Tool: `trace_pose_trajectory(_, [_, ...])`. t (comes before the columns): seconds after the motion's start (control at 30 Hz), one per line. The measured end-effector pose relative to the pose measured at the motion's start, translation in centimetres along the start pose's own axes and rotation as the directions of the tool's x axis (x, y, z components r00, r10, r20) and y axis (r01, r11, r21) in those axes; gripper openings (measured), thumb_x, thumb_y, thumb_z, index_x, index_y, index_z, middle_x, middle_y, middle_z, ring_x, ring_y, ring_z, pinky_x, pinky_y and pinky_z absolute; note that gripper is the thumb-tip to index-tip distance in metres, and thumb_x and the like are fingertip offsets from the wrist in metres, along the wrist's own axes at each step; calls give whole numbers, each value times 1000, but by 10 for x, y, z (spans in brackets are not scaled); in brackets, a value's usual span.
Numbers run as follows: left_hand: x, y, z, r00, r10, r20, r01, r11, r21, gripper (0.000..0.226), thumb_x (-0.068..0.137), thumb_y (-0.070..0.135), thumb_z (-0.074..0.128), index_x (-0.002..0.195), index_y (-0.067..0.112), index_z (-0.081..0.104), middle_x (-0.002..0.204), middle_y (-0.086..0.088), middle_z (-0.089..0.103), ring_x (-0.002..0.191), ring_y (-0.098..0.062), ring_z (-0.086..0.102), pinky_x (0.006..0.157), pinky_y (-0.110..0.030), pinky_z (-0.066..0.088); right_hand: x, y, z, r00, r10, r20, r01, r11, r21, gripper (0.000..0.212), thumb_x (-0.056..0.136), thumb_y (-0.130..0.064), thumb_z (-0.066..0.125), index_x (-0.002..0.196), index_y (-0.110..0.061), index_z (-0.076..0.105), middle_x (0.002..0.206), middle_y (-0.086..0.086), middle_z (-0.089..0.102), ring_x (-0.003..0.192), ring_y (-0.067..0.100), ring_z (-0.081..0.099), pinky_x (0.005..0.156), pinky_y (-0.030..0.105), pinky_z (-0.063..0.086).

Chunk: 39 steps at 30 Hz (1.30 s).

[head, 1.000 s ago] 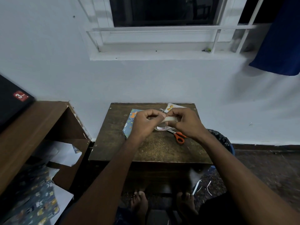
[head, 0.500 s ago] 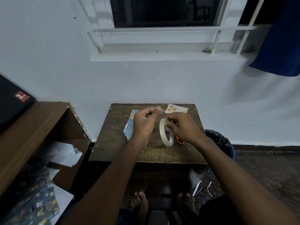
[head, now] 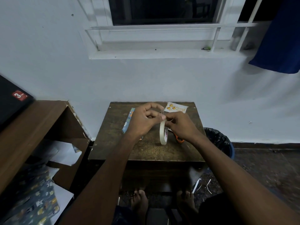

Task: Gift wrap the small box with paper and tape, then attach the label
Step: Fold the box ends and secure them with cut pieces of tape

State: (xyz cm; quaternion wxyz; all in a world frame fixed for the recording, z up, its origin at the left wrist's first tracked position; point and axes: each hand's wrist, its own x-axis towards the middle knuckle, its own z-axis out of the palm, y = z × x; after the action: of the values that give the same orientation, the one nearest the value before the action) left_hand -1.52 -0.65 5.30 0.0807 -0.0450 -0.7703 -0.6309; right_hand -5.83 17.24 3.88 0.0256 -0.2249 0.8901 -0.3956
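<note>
I am sitting in front of a big white wall (head: 48, 65) with a dark window (head: 162, 10) in it. A brown wooden shelf (head: 29, 127) is standing on the left, with loose sheets of patterned wrapping paper (head: 37, 205) lying in it. A small dark brown wooden table (head: 146, 151) is standing right in front of me, pushed against the wall. A dark round bin with a blue rim (head: 220, 142) is sitting just to the right of the table.

On the left part of the table, the small box in blue patterned paper (head: 128, 122) is lying partly hidden behind my left hand (head: 142, 120). At the far right corner of the table, a small white label with yellow pictures (head: 176, 108) is lying flat.

My right hand (head: 181, 125) is curling its fingers around the top of a thin white ring of clear tape (head: 163, 133), holding it upright on its edge over the middle of the table. My left hand is pinching the loose end of the tape between thumb and finger, right beside the top of the ring. The two hands are almost touching.

A pair of scissors with orange handles (head: 179, 139) is lying on the table just behind my right hand, mostly hidden.
</note>
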Motion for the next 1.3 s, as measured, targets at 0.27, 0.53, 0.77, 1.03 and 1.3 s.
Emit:
trace_pose_trajectory(0.27, [3, -6, 3, 995, 35, -88, -28, 996, 82, 22, 89, 13, 84, 107, 22, 74, 81, 0, 80, 78, -13, 76, 79, -39, 58, -2, 17, -5, 961, 263, -85, -271, 835, -478, 6, 80, -17, 67, 83, -22, 67, 90, -1, 70, 85, 25, 67, 76, 41, 60])
trace_pose_trajectory(0.53, [5, -9, 3, 992, 49, -118, -32, 990, 136, 30, 93, 0, 70, 107, 26, 74, 84, 6, 81, 77, -8, 72, 73, -29, 54, -3, 19, -3, 952, 302, -40, -265, 759, -594, 19, 75, -14, 71, 93, -16, 65, 99, 10, 66, 92, 32, 67, 79, 42, 60])
trace_pose_trajectory(0.77, [6, -10, 3, 990, 29, -141, -8, 989, 145, 38, 94, -6, 58, 108, 26, 73, 88, 6, 81, 74, -5, 69, 64, -25, 48, -7, 18, 1, 954, 294, -51, -254, 709, -657, 15, 90, -17, 70, 103, -12, 65, 105, 11, 68, 95, 31, 68, 68, 36, 50])
trace_pose_trajectory(1.03, [8, -12, 1, 992, -4, -124, 21, 990, 139, 36, 95, -5, 58, 110, 23, 74, 88, 5, 81, 82, -11, 74, 77, -28, 58, 0, 26, -6, 946, 323, -22, -291, 818, -495, 27, 93, -10, 69, 119, -12, 66, 119, 13, 65, 104, 31, 65, 84, 40, 55])
trace_pose_trajectory(1.3, [8, -9, 0, 994, -6, -111, 21, 990, 136, 39, 94, -8, 58, 110, 24, 73, 88, 6, 81, 79, -9, 73, 67, -19, 50, -2, 17, -34, 990, 140, 29, -136, 984, -119, 30, 84, 0, 74, 102, -24, 68, 88, -7, 66, 78, 13, 64, 74, 33, 54])
